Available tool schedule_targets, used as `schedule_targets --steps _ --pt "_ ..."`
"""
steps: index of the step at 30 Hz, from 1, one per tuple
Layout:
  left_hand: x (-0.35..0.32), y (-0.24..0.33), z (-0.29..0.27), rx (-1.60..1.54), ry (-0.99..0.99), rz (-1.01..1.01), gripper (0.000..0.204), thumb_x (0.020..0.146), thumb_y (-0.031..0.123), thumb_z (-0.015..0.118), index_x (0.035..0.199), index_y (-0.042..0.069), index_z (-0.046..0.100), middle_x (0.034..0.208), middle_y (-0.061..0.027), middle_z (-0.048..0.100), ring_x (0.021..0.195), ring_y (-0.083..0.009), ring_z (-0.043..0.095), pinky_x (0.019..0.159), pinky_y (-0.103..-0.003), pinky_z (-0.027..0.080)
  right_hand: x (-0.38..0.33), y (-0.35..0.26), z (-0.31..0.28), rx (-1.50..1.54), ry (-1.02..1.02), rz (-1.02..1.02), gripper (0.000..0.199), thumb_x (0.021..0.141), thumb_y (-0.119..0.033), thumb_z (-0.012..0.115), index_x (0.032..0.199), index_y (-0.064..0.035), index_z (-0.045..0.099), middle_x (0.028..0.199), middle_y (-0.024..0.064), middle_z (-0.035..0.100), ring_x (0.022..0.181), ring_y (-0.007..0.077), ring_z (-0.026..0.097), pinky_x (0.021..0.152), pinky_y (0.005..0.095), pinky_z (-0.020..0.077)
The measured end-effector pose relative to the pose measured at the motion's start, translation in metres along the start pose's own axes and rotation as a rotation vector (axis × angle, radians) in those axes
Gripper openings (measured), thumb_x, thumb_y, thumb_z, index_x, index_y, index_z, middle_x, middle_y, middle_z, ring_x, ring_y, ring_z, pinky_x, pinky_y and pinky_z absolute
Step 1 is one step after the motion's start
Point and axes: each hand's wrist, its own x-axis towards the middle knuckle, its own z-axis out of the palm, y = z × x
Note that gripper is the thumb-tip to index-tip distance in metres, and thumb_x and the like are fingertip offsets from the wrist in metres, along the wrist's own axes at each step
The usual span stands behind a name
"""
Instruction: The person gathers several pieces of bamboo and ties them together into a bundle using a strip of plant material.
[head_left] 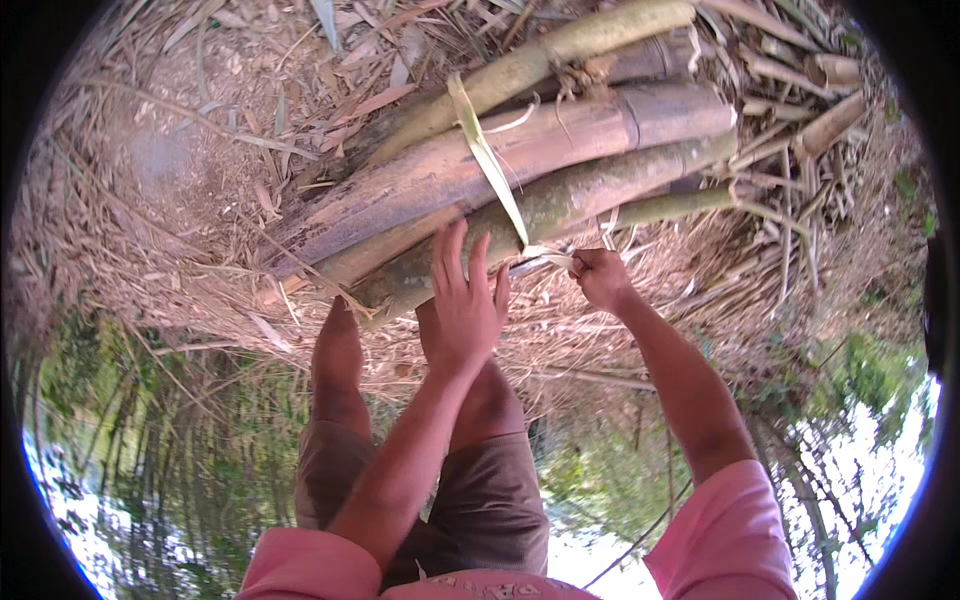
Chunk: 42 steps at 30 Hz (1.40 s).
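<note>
Several thick bamboo poles [540, 140] lie side by side as a bundle on the ground. A pale green bamboo strip [488, 160] runs across them from the far side to the near side. My right hand [602, 280] is closed in a fist on the near end of this strip, beside the bundle. My left hand [468, 305] has its fingers stretched out and rests against or just over the nearest pole [570, 195]; contact is hard to tell. A small dark, shiny piece shows between the hands, too unclear to name.
Dry leaves and husks [150, 230] cover the ground all around. Cut bamboo pieces [832, 125] are scattered at the far right. A thinner green stem [680, 205] sticks out beside the bundle. My legs [340, 365] stand close to the near pole.
</note>
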Motion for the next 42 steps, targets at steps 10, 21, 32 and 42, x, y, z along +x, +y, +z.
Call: schedule_targets --steps 10,21,32,42 --pt "0.081 -0.046 0.002 0.216 -0.559 1.012 0.073 0.078 0.03 0.075 0.141 0.01 0.044 0.153 -0.0107 0.038 0.145 -0.0338 0.031 0.117 -0.053 0.028 -0.02 -0.036 0.139 2.088 -0.372 0.229 0.014 0.091 -0.001 0.038 0.082 -0.0108 0.044 0.06 -0.0046 0.035 0.043 0.0052 0.026 0.039 0.0223 0.0208" --pt "0.1 -0.034 -0.05 0.163 -0.873 0.88 0.041 0.091 -0.004 0.056 0.131 0.001 0.05 0.149 -0.0157 0.045 0.143 -0.0366 0.034 0.117 -0.049 0.029 0.002 -0.173 0.162 3.548 -0.28 -0.764 0.012 0.081 0.002 0.044 0.087 -0.007 0.05 0.061 -0.0022 0.039 0.045 0.0084 0.034 0.043 0.0238 0.0323" --pt "0.059 -0.075 -0.156 -0.046 -0.816 0.445 0.102 0.085 0.047 0.072 0.153 -0.004 0.015 0.159 -0.0216 0.02 0.149 -0.0349 0.018 0.12 -0.046 0.016 0.038 -0.219 0.078 3.981 0.347 -1.441 0.011 0.086 -0.005 0.043 0.077 -0.0075 0.049 0.056 -0.0013 0.036 0.044 0.0101 0.033 0.043 0.0244 0.0323" --pt "0.089 0.045 -0.074 -0.272 -0.655 0.365 0.065 0.105 0.029 0.045 0.152 -0.006 0.016 0.15 -0.0208 0.039 0.14 -0.03 0.038 0.116 -0.042 0.031 0.044 -0.214 0.043 4.252 0.562 -1.295 0.015 0.087 -0.006 0.044 0.073 -0.0086 0.047 0.054 0.0001 0.034 0.047 0.0128 0.033 0.057 0.0293 0.039"
